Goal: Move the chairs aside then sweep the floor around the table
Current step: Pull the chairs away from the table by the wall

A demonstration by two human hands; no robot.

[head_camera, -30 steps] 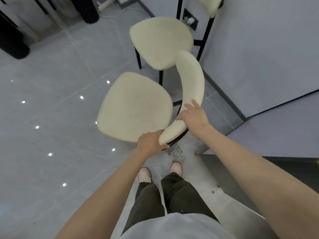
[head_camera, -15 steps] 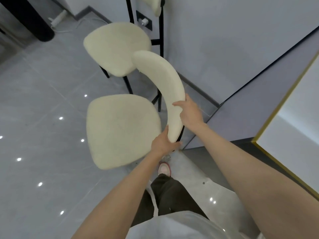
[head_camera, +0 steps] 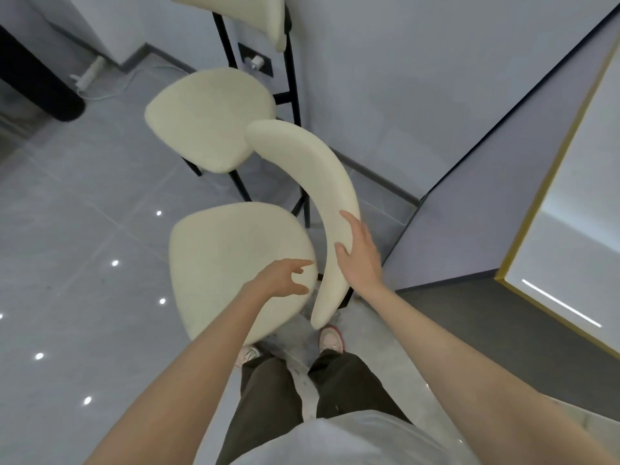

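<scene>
A cream padded chair (head_camera: 231, 260) with black legs stands on the grey tiled floor just in front of my feet. Its curved backrest (head_camera: 322, 196) arcs to the right of the seat. My right hand (head_camera: 360, 256) lies with straight fingers against the outer side of the backrest. My left hand (head_camera: 281, 278) hovers over the seat's near right corner, fingers loosely spread, holding nothing. A second, matching chair (head_camera: 211, 119) stands behind it against the wall. The white table (head_camera: 570, 229) with a gold edge is at the far right.
A grey wall (head_camera: 402, 78) with a socket and plug runs behind the chairs. A power strip and white cable (head_camera: 100, 82) lie on the floor at upper left beside a black rounded object (head_camera: 40, 85). Open tiled floor (head_camera: 84, 246) spreads to the left.
Both hands gripped the backrest half a second ago. My left hand has let go and drawn back over the seat; my right hand has opened flat against the backrest. The view has turned left.
</scene>
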